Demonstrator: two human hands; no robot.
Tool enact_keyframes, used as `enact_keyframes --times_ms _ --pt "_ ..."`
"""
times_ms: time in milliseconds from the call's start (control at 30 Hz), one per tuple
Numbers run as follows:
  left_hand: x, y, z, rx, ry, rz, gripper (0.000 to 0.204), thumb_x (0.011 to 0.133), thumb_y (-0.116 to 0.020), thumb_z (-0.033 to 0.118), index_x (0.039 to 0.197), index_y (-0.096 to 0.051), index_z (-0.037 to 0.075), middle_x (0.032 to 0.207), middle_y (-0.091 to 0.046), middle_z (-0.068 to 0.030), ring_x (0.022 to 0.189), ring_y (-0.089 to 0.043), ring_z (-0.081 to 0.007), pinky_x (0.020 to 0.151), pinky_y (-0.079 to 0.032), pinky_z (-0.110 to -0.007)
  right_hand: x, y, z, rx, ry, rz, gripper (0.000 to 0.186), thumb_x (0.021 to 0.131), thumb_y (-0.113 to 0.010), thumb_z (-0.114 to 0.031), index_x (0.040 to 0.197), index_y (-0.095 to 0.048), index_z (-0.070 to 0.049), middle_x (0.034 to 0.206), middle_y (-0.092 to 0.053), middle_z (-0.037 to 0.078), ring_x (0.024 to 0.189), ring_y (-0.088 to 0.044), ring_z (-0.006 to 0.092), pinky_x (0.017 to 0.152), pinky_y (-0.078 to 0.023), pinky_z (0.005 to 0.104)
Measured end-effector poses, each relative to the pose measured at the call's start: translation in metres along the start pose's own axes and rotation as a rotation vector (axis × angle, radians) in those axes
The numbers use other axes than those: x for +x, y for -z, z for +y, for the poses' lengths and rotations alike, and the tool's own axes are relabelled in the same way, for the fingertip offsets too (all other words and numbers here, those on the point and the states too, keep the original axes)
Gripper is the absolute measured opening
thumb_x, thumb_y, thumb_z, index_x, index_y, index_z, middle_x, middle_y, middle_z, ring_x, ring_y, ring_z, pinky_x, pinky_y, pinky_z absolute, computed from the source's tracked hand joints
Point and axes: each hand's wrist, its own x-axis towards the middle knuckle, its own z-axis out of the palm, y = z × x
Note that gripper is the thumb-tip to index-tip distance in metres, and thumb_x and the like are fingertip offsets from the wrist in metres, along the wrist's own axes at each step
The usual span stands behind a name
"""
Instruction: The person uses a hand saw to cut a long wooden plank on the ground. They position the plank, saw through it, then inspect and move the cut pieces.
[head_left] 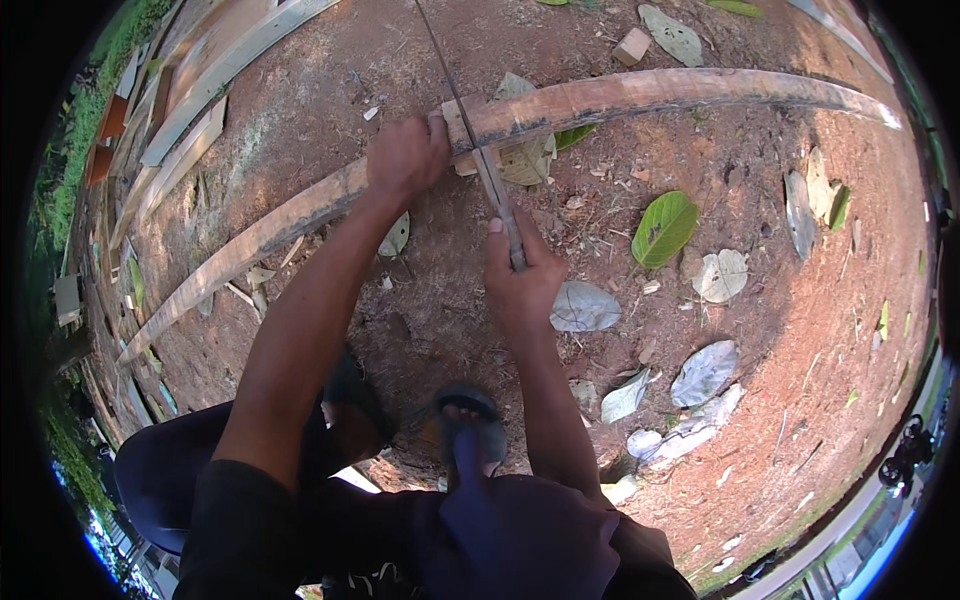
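A long wooden plank [620, 97], bowed by the lens, runs across the view in front of me. My left hand [405, 158] is closed on it just left of the middle, its fingers pressing on the wood. My right hand [525, 275] is wrapped around the wooden handle of a handsaw [488, 178]. Seen nearly edge-on, the saw's thin dark blade crosses the plank right beside my left hand and points away from me. Whether the teeth have cut into the wood cannot be made out. Under the plank at this spot, part of a pale wood piece [465, 166] shows.
Bare reddish soil holds a green leaf [665, 229], several dry grey leaves [585, 306] and wood chips. A small wood block [631, 47] lies beyond the plank. More boards [235, 80] are stacked at the far left. My sandalled foot [468, 410] is below my hands.
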Motion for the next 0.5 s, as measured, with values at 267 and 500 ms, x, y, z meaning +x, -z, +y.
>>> enact_keyframes --times_ms 267,500 --pt "-0.005 -0.005 -0.006 0.012 0.039 -0.024 0.056 0.102 -0.039 0.044 0.106 -0.070 -0.003 0.096 -0.067 -0.0355 0.095 -0.065 -0.0517 0.090 -0.049 -0.058 -0.166 0.117 0.038 -0.206 0.065 -0.084 0.044 0.096 -0.058 -0.019 0.122 -0.062 0.016 0.096 -0.074 0.025 0.074 -0.074 0.0214 0.064 -0.057 0.0298" --pt "-0.007 -0.005 -0.004 -0.026 -0.026 0.077 0.055 0.100 -0.042 0.039 0.087 -0.072 -0.005 0.086 -0.067 -0.0344 0.087 -0.067 -0.0507 0.086 -0.052 -0.056 -0.001 -0.013 0.009 0.021 0.079 0.049 0.035 0.095 -0.067 -0.015 0.127 -0.066 0.000 0.069 -0.061 0.005 0.058 -0.051 0.0091 0.056 -0.047 0.0270"
